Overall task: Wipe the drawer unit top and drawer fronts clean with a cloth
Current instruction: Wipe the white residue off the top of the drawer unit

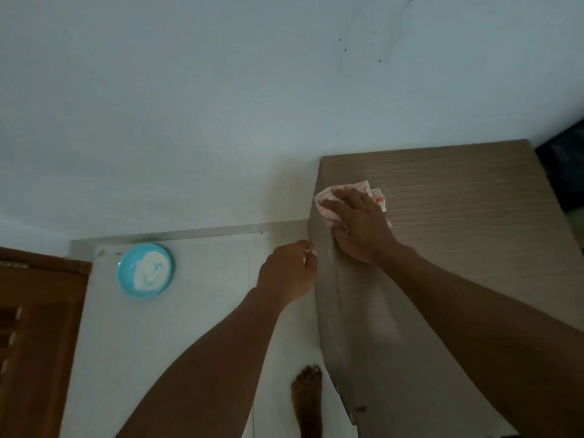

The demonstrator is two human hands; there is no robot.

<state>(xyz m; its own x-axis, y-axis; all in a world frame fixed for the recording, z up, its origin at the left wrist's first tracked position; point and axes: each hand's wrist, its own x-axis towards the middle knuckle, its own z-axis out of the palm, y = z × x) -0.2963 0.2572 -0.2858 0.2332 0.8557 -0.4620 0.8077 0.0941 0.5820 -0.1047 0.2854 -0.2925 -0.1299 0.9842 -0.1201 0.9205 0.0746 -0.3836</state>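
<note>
A wood-grain drawer unit (458, 197) stands against the pale wall at the right. Its top faces me and its drawer fronts (350, 311) fall away down its left side. A white cloth with red stripes (366, 189) lies on the top near the left edge. My right hand (357, 226) presses flat on the cloth, fingers spread toward the edge. My left hand (287, 273) hangs beside the upper drawer front, fingers curled shut, touching or nearly touching the unit's edge; I cannot tell whether it holds anything.
A turquoise bowl (124, 279) with white foamy contents sits on the pale floor at the left. A brown wooden door (38, 327) fills the lower left. My bare foot (306, 396) stands by the unit's base. A dark object (565, 172) sits at the far right.
</note>
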